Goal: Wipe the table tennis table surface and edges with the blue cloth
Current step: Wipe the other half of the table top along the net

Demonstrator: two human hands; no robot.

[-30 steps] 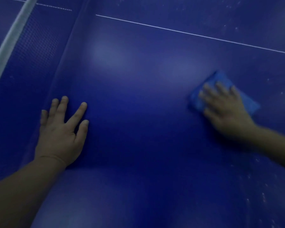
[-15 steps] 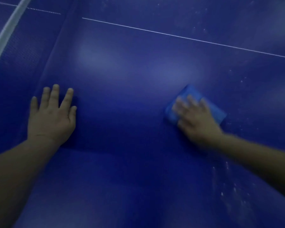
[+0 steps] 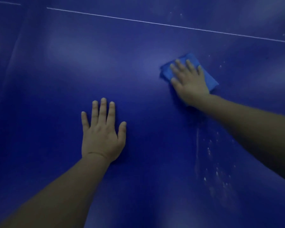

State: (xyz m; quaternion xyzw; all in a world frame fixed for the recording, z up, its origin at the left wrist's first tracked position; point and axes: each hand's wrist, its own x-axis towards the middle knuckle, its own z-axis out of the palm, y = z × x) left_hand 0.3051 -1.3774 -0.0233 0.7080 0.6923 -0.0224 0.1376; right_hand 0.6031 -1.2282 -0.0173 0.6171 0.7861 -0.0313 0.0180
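The dark blue table tennis table (image 3: 138, 71) fills the view. A folded blue cloth (image 3: 209, 78) lies flat on it at the right of centre. My right hand (image 3: 189, 81) presses down on the cloth with straight, spread fingers and covers most of it. My left hand (image 3: 102, 132) rests flat on the bare table surface, lower and to the left, fingers straight and slightly spread, holding nothing.
A thin white line (image 3: 155, 23) crosses the table at the top, sloping down to the right. White specks and a faint streak (image 3: 215, 162) mark the surface under my right forearm. The net shows faintly as a darker band at the far left (image 3: 7, 63).
My right hand has slid the cloth away from me, up the table toward the white line. The view has shifted, so my left hand now sits nearer the middle of the frame.
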